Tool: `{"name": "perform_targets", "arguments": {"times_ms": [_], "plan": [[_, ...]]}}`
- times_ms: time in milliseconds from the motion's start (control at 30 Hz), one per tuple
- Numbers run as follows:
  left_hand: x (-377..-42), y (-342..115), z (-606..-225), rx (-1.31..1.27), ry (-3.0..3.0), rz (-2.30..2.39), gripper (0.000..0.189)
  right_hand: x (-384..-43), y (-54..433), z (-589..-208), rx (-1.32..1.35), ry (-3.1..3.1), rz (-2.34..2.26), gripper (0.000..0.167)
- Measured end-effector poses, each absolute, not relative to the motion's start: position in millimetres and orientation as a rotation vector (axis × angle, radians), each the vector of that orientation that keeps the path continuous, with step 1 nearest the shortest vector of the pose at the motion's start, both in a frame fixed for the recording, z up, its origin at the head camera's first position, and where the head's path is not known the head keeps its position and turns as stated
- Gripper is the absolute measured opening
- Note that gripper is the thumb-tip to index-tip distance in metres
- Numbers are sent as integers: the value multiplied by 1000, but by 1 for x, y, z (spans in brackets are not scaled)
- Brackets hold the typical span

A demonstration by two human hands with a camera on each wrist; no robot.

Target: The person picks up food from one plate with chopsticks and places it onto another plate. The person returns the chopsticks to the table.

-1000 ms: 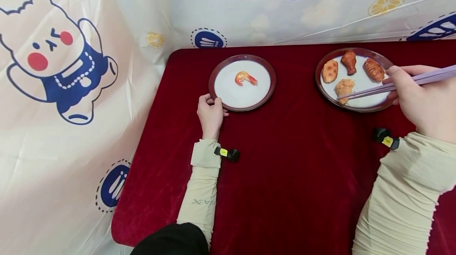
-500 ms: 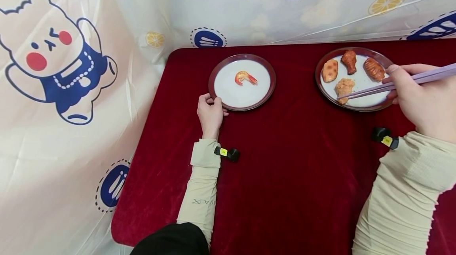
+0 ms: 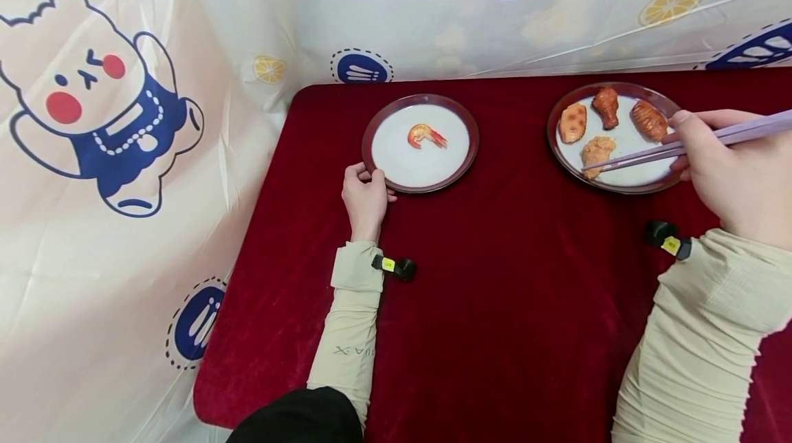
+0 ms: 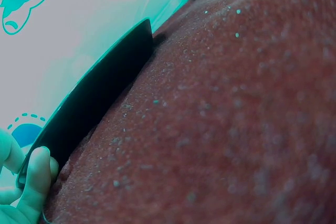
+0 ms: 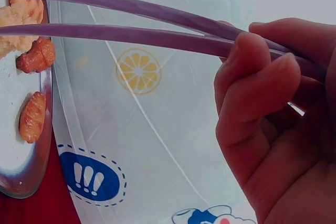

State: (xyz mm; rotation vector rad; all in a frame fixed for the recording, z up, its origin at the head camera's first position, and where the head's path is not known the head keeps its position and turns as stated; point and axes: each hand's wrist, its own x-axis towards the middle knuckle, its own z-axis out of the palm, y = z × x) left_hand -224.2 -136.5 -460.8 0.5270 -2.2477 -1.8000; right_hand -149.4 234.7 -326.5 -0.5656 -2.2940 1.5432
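My left hand grips the near-left rim of a brown-edged white plate, its thumb on the edge. On that plate lies a cooked shrimp. My right hand holds a pair of lilac chopsticks, reaching in from the right over a second brown-rimmed plate. Their tips lie at the lower part of a pale fried chicken piece. Also on this plate are a chicken drumstick, a browned chicken wing and a flat golden piece with dark spots. In the right wrist view the chopsticks cross the fried piece.
Dark red velvet cloth covers the table, whose rounded left edge shows. A white printed curtain hangs right behind the table and along its left side. Each wrist wears a small black camera on a strap.
The chopstick tips have shifted very slightly left at the fried chicken piece, which has moved slightly with them. My left hand and its plate stay in place.
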Motion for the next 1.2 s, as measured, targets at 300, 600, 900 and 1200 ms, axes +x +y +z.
{"name": "perform_targets", "arguments": {"times_ms": [300,600,900,1200], "plan": [[-225,-137,-462,526,-2253,-1797,32,-149,233,-325,-567,-2278,1556,11],[-223,-136,-460,543,-2263,-1794,33,-147,232,-322,-651,-2257,1532,10],[-223,-135,-460,561,-2249,-1808,32,-149,229,-319,-712,-2057,1550,13],[-223,-136,-460,533,-2257,-1784,32,-149,222,-318,-648,-1975,1532,16]]}}
